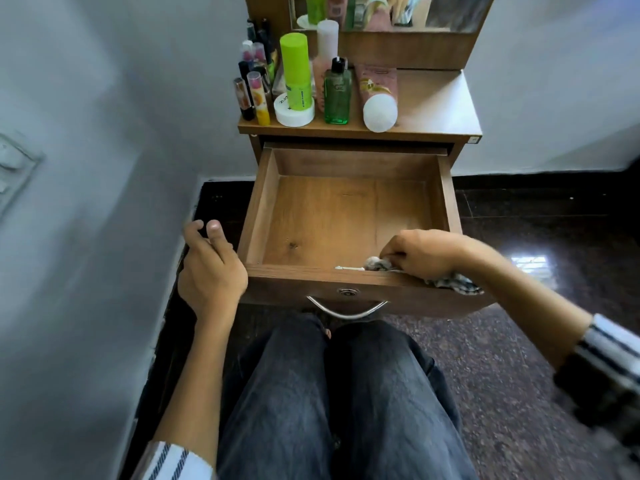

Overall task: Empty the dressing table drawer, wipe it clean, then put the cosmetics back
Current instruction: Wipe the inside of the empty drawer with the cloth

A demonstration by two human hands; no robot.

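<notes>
The right hand (420, 252) closed its grip on a cloth (450, 280) at the near right corner of the empty drawer (263, 209); the left hand (209, 268) hung loosely curled, holding nothing, beside the drawer; cosmetics (311, 84) stood on the surface above.

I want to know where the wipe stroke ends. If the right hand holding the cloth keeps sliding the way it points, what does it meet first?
The right hand points left along the front inside edge of the open wooden drawer; first comes the thin white stick, then probably the left wall.

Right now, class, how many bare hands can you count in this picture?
2. The left hand rests against the open wooden drawer's left outer corner; the right hand presses a crumpled checked cloth at its front edge.
</notes>
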